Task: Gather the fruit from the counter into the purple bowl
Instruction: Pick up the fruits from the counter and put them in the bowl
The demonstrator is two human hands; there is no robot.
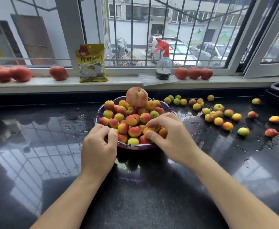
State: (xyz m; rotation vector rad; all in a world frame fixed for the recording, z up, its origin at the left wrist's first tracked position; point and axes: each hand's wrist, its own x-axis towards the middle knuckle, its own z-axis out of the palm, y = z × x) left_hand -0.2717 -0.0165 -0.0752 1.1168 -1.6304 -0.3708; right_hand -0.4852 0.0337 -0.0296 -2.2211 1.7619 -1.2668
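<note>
Fruit (132,123) is already heaped high in the purple bowl (100,111), which sits on the counter (152,195) about midway along, close to its far edge under the window sill (53,83).

Nearest the camera, the left hand (98,146) rests at the bowl's near-left rim. Its fingers are curled, thumb against fingertips. Whether it pinches the rim or a small fruit, I cannot tell.

The right hand (166,131) lies over the near-right part of the heap, thumb and curled fingers closed round an orange apricot (149,130), apparently setting it down among the others.

Judging by the pile, that fruit wants lowering into a hollow between neighbours, not onto a crest, and letting go only once it sits. A large peach (136,96) is balanced on the far side of the heap, and a knock could send it rolling. Steadying the rim with the left hand seems sensible.

Farther off, some two dozen loose apricots (218,116) lie scattered toward the counter's far-right corner, on a wet-looking surface. So a good part of the gathering remains, and the bowl looks nearly full.
</note>
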